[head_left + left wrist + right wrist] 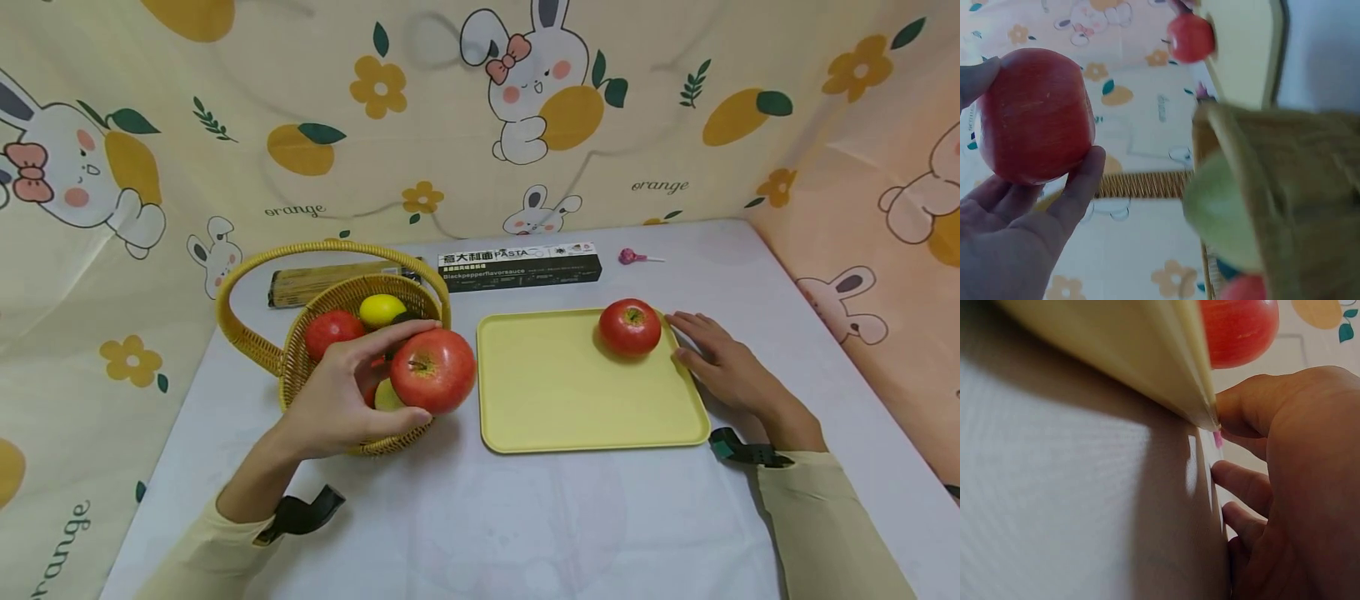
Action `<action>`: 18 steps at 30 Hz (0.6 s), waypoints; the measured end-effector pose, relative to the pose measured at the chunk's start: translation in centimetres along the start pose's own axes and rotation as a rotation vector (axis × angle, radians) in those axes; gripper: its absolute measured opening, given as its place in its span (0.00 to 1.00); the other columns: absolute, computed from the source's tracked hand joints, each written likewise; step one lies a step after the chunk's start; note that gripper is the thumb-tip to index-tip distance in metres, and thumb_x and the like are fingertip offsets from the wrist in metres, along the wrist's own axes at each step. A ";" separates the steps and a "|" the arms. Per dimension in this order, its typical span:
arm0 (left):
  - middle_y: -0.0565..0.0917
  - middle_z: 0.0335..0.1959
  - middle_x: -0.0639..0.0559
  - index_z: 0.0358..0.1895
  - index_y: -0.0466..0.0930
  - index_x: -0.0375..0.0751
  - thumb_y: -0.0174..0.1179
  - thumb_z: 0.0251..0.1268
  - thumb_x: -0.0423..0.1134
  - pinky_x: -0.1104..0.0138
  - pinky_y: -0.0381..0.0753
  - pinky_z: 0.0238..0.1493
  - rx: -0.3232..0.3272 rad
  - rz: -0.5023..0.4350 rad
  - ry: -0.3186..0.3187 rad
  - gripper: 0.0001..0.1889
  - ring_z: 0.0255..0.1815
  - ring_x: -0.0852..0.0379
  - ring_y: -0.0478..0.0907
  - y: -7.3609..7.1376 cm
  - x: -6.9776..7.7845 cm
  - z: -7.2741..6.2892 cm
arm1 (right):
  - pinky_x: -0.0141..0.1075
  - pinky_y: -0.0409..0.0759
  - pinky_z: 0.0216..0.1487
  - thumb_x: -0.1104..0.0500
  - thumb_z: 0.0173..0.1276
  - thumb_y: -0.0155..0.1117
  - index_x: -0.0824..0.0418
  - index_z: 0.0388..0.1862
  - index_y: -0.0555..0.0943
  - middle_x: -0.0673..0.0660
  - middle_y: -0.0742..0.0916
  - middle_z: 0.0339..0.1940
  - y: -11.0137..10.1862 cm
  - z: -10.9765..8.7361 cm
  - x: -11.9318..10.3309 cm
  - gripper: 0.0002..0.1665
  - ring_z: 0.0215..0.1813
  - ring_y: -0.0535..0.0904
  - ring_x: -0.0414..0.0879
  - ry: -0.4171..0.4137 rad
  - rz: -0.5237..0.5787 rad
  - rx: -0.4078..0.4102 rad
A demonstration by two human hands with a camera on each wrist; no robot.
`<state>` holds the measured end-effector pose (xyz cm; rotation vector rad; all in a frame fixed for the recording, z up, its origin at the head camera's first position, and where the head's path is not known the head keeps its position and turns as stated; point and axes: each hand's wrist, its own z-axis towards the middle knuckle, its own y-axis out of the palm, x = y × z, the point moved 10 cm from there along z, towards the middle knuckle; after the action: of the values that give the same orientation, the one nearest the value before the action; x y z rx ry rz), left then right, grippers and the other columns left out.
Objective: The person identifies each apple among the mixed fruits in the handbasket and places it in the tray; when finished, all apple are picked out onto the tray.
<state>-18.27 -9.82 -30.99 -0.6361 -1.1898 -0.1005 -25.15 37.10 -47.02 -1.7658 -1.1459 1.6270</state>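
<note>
My left hand (337, 400) grips a red apple (433, 371) between thumb and fingers, over the right part of a wicker basket (288, 379). In the left wrist view the same apple (1035, 119) is held up, apart from the basket's rim (1235, 156). Inside the basket are a red fruit (330, 332), a yellow lemon (382, 310) and a pale green fruit (386, 397), partly hidden by my hand. Another red apple (630, 327) sits on the yellow tray (585, 400), near its far right corner. My right hand (731, 367) rests beside that corner, thumb at the tray's rim (1200, 406), fingers loosely extended on the table.
Behind the tray lies a black and white pasta box (519, 267). A bundle of dry spaghetti (315, 283) is left of it, behind the basket, and a pink lollipop (632, 257) lies to its right. The basket's tall handle (247, 333) arches over its opening.
</note>
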 end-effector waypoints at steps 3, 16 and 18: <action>0.83 0.72 0.52 0.78 0.77 0.49 0.83 0.55 0.34 0.62 0.88 0.65 0.001 -0.011 0.011 0.44 0.68 0.52 0.84 1.2 0.2 0.7 | 0.86 0.51 0.75 0.44 0.87 0.58 0.51 0.93 0.53 0.70 0.57 0.91 0.0 0.0 0.0 0.45 0.92 0.38 0.72 -0.007 -0.002 -0.002; 0.85 0.71 0.55 0.78 0.77 0.47 0.82 0.57 0.36 0.61 0.88 0.66 -0.009 -0.123 0.016 0.42 0.69 0.55 0.83 7.1 -0.3 4.4 | 0.86 0.50 0.75 0.44 0.87 0.57 0.50 0.93 0.53 0.70 0.57 0.91 -0.1 -0.1 0.0 0.44 0.92 0.38 0.71 -0.011 0.017 0.006; 0.84 0.71 0.57 0.77 0.78 0.47 0.82 0.57 0.37 0.61 0.88 0.67 -0.014 -0.126 0.009 0.41 0.69 0.56 0.83 7.8 -0.3 5.0 | 0.86 0.51 0.75 0.44 0.87 0.57 0.50 0.93 0.53 0.70 0.56 0.91 -0.1 -0.1 0.0 0.44 0.92 0.38 0.71 -0.009 0.016 0.003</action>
<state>-19.43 -0.90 -33.38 -0.5727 -1.2208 -0.2178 -25.10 37.12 -46.94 -1.7715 -1.1363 1.6467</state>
